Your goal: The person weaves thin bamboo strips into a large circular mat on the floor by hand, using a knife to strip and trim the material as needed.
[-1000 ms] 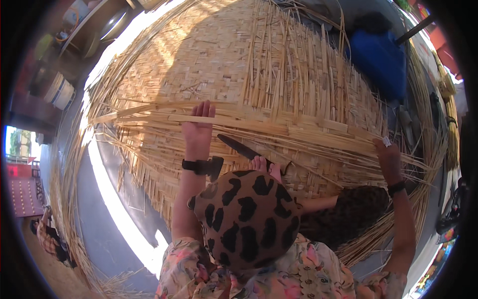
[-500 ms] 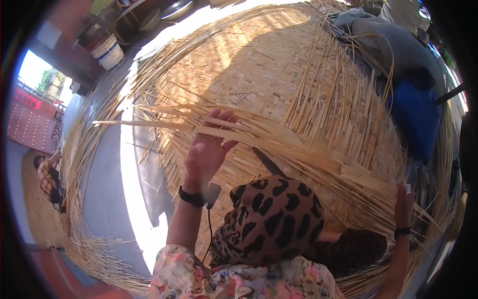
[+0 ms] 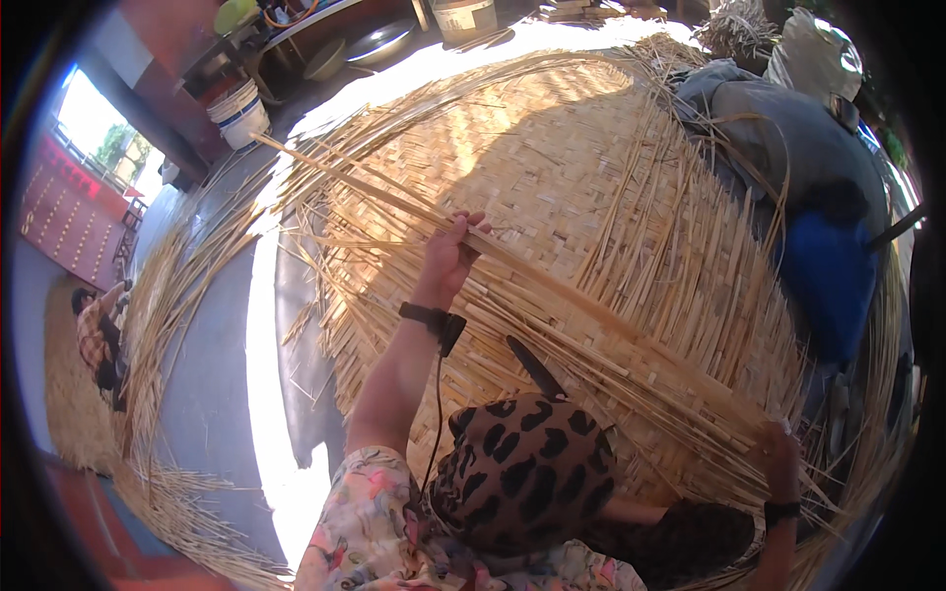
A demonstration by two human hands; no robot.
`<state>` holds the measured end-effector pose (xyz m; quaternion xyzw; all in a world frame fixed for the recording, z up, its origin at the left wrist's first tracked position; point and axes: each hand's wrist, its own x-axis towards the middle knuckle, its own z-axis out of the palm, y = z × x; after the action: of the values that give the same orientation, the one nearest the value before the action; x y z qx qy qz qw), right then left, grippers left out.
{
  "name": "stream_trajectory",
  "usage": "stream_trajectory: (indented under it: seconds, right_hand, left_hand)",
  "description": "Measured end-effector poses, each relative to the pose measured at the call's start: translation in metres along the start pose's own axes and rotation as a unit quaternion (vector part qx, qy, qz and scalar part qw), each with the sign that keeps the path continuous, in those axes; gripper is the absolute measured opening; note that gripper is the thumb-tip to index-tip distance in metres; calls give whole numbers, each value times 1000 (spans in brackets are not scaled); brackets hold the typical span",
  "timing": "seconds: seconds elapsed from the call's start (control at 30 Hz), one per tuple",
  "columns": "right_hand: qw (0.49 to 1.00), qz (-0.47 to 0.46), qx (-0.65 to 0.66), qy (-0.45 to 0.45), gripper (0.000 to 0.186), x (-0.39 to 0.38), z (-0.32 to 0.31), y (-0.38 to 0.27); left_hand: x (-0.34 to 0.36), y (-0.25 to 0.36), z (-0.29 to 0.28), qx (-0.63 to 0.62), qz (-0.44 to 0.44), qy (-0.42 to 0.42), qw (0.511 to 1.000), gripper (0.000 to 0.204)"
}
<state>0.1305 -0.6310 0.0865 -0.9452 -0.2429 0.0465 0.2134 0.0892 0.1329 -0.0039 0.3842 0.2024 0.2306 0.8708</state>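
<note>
A broad woven mat [image 3: 537, 148] of flat, straw-coloured strips spreads before me, with many loose ends at its sides. My left hand [image 3: 455, 248] is closed around a few long reed-like strips [image 3: 581, 300], lifted above the mat. They run from the upper left down to the lower right. At their lower right end my right hand [image 3: 778, 455], slightly blurred, is closed on them, with something small and white at its fingers. Beneath the held strips, more loose strips [image 3: 532, 320] lie across the weave. A dark, narrow tool-like piece [image 3: 535, 366] sticks out beside the leopard-print cloth [image 3: 532, 458] near me.
A blue container [image 3: 833, 281] and a grey covered bulk [image 3: 778, 123] stand at the right. Loose strips [image 3: 163, 305] lie along the left, where another person [image 3: 99, 340] sits. White bucket [image 3: 238, 113], metal basin [image 3: 382, 41] and pale tub [image 3: 465, 20] stand at the back.
My left hand has gone from spread fingers under the strips to a closed grip, farther right. The strips' left end has swung up and away; my right hand has moved slightly nearer.
</note>
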Motion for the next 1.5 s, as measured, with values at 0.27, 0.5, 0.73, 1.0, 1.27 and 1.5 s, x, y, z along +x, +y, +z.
stream_trajectory:
  seconds: [0.27, 0.5, 0.73, 1.0, 1.27, 1.5]
  right_hand:
    - [990, 79, -20, -114, 18, 63, 12, 45]
    - [981, 32, -61, -180, 16, 85, 28, 108]
    - [964, 119, -111, -212, 20, 56, 8, 134]
    - [974, 107, -93, -177, 23, 24, 15, 151]
    - [989, 55, -66, -118, 26, 33, -14, 141]
    - [987, 93, -50, -120, 32, 10, -41, 148]
  left_hand:
    - [3, -149, -12, -100, -254, 18, 962, 94]
    - [-100, -261, 57, -36, -436, -181, 881, 60]
    - [-129, -318, 115, -69, -426, -188, 882, 42]
    - [-142, -338, 119, -50, -459, -180, 869, 38]
    - [-147, -372, 160, -104, -432, -210, 871, 32]
    - [-155, -369, 207, -44, -426, -217, 877, 35]
